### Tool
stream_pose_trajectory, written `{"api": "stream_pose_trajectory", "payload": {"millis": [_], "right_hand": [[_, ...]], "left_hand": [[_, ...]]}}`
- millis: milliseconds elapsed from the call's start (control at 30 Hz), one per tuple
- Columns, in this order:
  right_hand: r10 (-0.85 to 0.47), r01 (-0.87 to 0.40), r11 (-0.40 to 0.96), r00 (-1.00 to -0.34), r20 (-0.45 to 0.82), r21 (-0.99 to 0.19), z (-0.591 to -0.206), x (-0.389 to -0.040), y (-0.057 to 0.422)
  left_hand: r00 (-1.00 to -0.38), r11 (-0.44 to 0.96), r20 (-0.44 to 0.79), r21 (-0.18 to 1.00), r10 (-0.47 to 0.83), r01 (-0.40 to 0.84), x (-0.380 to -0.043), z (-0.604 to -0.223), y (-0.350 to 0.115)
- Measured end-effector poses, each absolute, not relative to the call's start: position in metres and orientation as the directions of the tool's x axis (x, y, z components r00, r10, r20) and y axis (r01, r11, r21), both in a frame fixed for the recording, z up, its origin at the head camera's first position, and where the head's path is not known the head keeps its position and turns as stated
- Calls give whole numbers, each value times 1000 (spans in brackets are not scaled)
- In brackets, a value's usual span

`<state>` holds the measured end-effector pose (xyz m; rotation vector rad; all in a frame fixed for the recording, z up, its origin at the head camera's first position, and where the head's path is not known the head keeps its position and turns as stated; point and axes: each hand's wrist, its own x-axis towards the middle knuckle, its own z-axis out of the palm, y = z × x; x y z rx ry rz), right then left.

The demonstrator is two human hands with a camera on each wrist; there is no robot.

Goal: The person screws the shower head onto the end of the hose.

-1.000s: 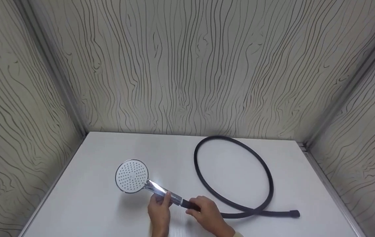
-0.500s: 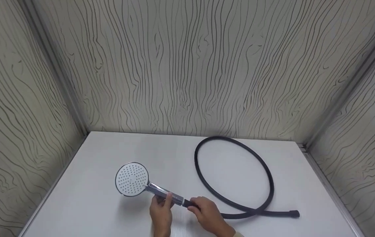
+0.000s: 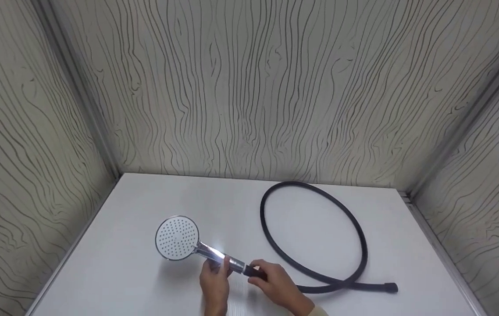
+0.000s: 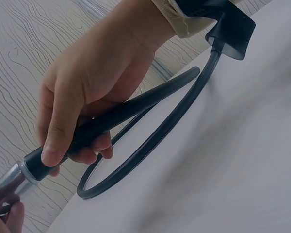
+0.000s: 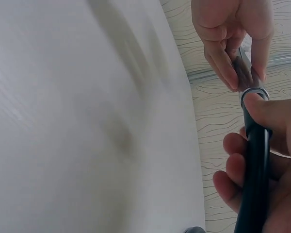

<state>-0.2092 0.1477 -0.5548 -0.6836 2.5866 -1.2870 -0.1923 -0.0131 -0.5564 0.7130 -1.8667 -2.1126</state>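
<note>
White table (image 3: 113, 263), grain-patterned walls (image 3: 249, 87) at nine, twelve and three o'clock. Shower head (image 3: 177, 238), toward table's nine o'clock, gripped by left hand (image 3: 215, 281). Hose (image 3: 345, 284), looped toward three, end gripped by right hand (image 3: 273, 283)

Lower left, the shower head (image 3: 177, 238) shows a matt white plastic-looking face and a glossy handle (image 3: 209, 253) like chromed metal. The black hose (image 3: 368, 287), lower right, seems smooth, low-sheen rubber or plastic. The tabletop (image 3: 144, 197) is smooth; above, the wood-patterned wall (image 3: 249, 87) is matt.
</note>
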Motion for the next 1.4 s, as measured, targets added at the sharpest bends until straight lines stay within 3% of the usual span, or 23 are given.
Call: {"api": "stream_pose_trajectory", "payload": {"millis": [167,433,600,733,1000,1267,1400], "right_hand": [[-400,-301,491,-911,96,-817,-559,-208,149],[-400,-424,539,-889,221,-728,-563,-205,153],[-440,-451,557,-873,212,-698,-562,-207,153],[-464,-424,564,-873,153,-709,-560,-209,152],[-390,-386,531,-901,187,-754,-562,-206,146],[-415,-584,598,-812,411,-549,-569,-198,140],[-436,-595,592,-804,405,-543,-567,-200,142]], "left_hand": [[-862,-151,-195,979,-468,-139,-194,-558,-10],[-853,-143,-199,979,-482,-147,-193,-561,-4],[-854,-164,-172,981,-491,-103,-193,-562,-4],[-848,-184,-211,973,-486,-136,-194,-563,-7],[-831,-171,-213,975,-513,-144,-197,-563,-12],[-815,-162,-265,964,-516,-211,-196,-560,-15],[-811,-156,-261,965,-523,-210,-195,-559,-14]]}}
